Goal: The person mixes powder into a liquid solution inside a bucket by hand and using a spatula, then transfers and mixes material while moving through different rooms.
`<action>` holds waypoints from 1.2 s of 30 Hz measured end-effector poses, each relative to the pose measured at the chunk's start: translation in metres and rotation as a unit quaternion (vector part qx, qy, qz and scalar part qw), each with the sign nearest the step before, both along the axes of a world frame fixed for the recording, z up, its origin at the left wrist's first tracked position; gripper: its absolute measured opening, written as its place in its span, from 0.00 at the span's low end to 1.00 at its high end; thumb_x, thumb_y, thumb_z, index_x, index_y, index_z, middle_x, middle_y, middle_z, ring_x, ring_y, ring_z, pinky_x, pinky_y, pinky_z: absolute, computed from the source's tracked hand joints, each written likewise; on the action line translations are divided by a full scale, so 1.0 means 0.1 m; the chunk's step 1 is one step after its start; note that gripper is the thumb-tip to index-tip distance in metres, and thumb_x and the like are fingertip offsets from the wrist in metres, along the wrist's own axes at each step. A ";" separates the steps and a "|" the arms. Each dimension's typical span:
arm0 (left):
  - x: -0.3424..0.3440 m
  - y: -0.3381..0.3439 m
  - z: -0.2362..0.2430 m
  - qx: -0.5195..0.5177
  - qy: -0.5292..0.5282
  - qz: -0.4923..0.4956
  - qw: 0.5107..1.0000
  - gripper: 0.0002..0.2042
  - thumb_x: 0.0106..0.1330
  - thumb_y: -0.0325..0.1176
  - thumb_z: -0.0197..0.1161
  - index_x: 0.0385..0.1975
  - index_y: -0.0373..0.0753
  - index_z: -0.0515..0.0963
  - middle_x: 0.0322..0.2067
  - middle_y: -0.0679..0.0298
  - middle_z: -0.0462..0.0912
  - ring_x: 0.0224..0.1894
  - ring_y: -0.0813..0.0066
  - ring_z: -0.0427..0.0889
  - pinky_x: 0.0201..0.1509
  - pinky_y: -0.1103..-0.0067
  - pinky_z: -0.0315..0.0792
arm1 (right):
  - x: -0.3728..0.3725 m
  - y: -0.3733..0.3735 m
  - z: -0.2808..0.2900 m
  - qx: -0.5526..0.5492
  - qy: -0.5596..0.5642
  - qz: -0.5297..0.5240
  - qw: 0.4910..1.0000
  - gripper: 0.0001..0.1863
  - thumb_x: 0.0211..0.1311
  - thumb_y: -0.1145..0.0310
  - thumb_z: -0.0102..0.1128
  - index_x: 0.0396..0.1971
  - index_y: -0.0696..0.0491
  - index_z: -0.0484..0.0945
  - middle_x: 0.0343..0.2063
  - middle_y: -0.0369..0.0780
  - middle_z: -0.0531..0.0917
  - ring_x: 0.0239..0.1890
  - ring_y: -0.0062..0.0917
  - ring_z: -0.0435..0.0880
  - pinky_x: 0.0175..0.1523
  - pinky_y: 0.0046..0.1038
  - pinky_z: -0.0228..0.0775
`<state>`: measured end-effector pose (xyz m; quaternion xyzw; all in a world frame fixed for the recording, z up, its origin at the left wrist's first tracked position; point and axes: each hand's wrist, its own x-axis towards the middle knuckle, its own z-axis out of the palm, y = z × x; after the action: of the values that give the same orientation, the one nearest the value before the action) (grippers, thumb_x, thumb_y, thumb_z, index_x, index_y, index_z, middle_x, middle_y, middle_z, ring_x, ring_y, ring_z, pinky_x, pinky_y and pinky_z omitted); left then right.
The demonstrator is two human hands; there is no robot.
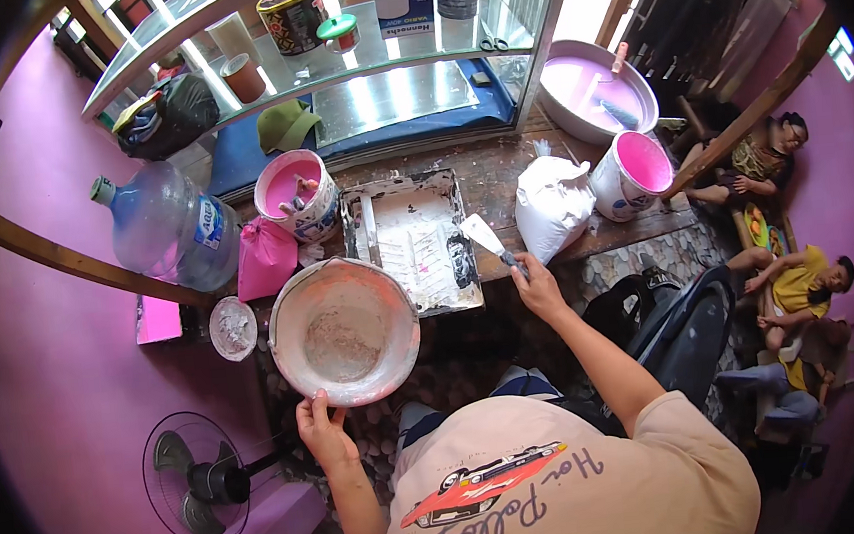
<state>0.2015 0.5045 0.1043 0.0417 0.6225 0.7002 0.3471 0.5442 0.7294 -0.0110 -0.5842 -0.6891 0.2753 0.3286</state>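
My left hand (324,426) grips the lower rim of a round, paint-stained bucket (291,328), whose inside shows a grainy whitish residue. In my right hand (539,283) is a putty knife (485,235) with a dark handle, its pale blade pointing up-left toward a paint tray (407,198). That tray is smeared white and dark, with a pale strip lying along its left side. A pink plastic bag (264,260) is behind the bucket, and a small crusted dish (233,329) is to its left. A white bag (553,207) stands right of the knife.
A glass cabinet (311,70) backs the wooden table (489,167). A water jug (173,227), pink-paint pails (631,176), (296,192) and a wide basin (599,88) surround the work area. A fan (208,480) is lower left. Several people (799,278) sit at the right.
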 end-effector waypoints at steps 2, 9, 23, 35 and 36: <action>0.20 0.03 0.04 -0.002 0.003 0.013 1.000 0.06 0.66 0.29 0.62 0.34 0.40 0.71 0.34 0.68 0.75 0.36 0.80 0.75 0.39 0.76 0.78 | 0.05 0.31 -0.07 0.011 -0.021 0.035 0.999 0.13 0.65 0.66 0.55 0.47 0.53 0.72 0.38 0.47 0.79 0.43 0.44 0.80 0.47 0.40 0.71; 0.62 0.07 0.13 0.003 -0.015 0.032 0.999 0.05 0.66 0.28 0.61 0.34 0.39 0.70 0.35 0.67 0.75 0.37 0.79 0.76 0.41 0.74 0.79 | 0.44 0.73 -0.14 0.029 -0.133 0.100 0.986 0.14 0.63 0.67 0.56 0.47 0.52 0.71 0.39 0.45 0.77 0.43 0.44 0.79 0.46 0.41 0.72; 0.60 0.88 0.11 0.032 -0.010 -0.048 0.998 0.06 0.66 0.28 0.62 0.37 0.39 0.71 0.34 0.69 0.75 0.37 0.81 0.76 0.40 0.80 0.76 | 0.42 0.57 0.04 0.036 -0.140 0.050 0.988 0.13 0.62 0.69 0.56 0.45 0.54 0.71 0.36 0.46 0.77 0.40 0.45 0.80 0.43 0.42 0.72; 1.07 1.32 0.13 0.020 -0.008 -0.072 0.997 0.06 0.66 0.29 0.62 0.36 0.39 0.71 0.34 0.69 0.74 0.37 0.82 0.75 0.39 0.79 0.76 | 1.40 1.31 1.17 0.051 0.070 -0.033 0.996 0.15 0.64 0.66 0.59 0.48 0.55 0.76 0.38 0.44 0.81 0.45 0.30 0.80 0.52 0.29 0.69; 1.15 1.39 0.15 0.021 -0.013 -0.075 0.997 0.07 0.66 0.30 0.62 0.37 0.39 0.71 0.34 0.69 0.74 0.37 0.81 0.75 0.39 0.78 0.76 | 1.56 1.48 1.19 0.060 0.079 -0.049 0.994 0.14 0.64 0.66 0.59 0.48 0.54 0.76 0.37 0.42 0.80 0.45 0.29 0.79 0.51 0.28 0.69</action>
<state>0.3162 0.6437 0.1191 0.0862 0.5983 0.6856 0.4057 0.7004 0.8774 0.1082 -0.5731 -0.6470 0.2621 0.4292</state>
